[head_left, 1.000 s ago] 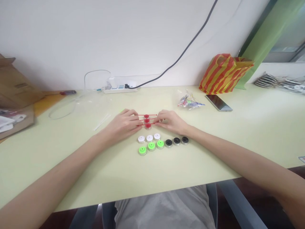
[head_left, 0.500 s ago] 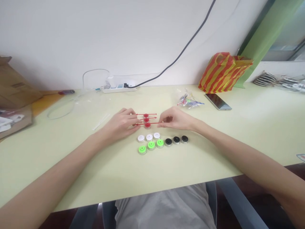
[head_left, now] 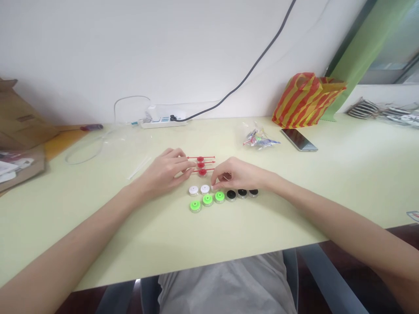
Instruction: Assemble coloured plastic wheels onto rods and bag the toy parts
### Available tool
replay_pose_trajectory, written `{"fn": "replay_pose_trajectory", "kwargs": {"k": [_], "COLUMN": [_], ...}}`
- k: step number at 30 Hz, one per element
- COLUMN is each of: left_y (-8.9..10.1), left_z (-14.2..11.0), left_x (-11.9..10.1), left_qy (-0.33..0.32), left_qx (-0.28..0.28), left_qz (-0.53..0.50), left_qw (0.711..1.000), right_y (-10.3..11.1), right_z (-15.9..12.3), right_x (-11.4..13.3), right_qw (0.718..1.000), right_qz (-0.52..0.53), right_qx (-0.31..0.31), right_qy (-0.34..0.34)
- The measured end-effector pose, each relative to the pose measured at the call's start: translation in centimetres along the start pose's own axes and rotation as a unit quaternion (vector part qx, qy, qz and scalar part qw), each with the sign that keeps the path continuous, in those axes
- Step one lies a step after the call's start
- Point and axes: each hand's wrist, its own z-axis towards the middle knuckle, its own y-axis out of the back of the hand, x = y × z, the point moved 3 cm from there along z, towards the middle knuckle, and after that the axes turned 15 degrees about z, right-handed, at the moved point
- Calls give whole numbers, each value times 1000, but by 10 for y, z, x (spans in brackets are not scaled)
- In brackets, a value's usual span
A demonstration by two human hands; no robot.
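Three red spinners [head_left: 202, 172], each a thin arrow on a round clear-rimmed base, stand one behind another. My left hand [head_left: 172, 170] is at their left ends, thumb and fingers closed around the tip of the nearest red arrow, which they hide. In front of them my right hand [head_left: 237, 174] reaches down with thumb and fingertips pinched on the rightmost white disc, mostly covered by the fingers. Two other white discs [head_left: 204, 189] lie to its left. Closer to me are three green discs [head_left: 207, 199], and three black discs [head_left: 231, 195] sit under and beside my right hand.
A clear bag of small coloured parts [head_left: 258, 138] lies behind, beside a phone [head_left: 299, 139] and a striped bag [head_left: 307, 100]. A power strip [head_left: 163, 123] runs along the wall. At left are a screwdriver [head_left: 91, 127], thin white strips [head_left: 139, 168] and a brown paper bag [head_left: 26, 117].
My right hand has left the right end of the nearest red arrow and come down toward me onto the rightmost white disc. My left hand has stayed almost in place.
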Motion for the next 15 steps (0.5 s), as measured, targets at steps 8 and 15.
{"fn": "replay_pose_trajectory", "kwargs": {"k": [8,15], "left_y": [-4,16], "left_z": [-3,-16], "left_x": [12,56], "left_qy": [24,124], "left_qx": [-41,-101], "left_qz": [45,135], "left_qw": [998,978], "right_y": [15,52], "right_z": [-2,-11], "right_x": [-13,-38], "right_qw": [999,991], "right_qz": [9,-50], "right_qx": [-25,-74], "right_qy": [-40,-99]}}
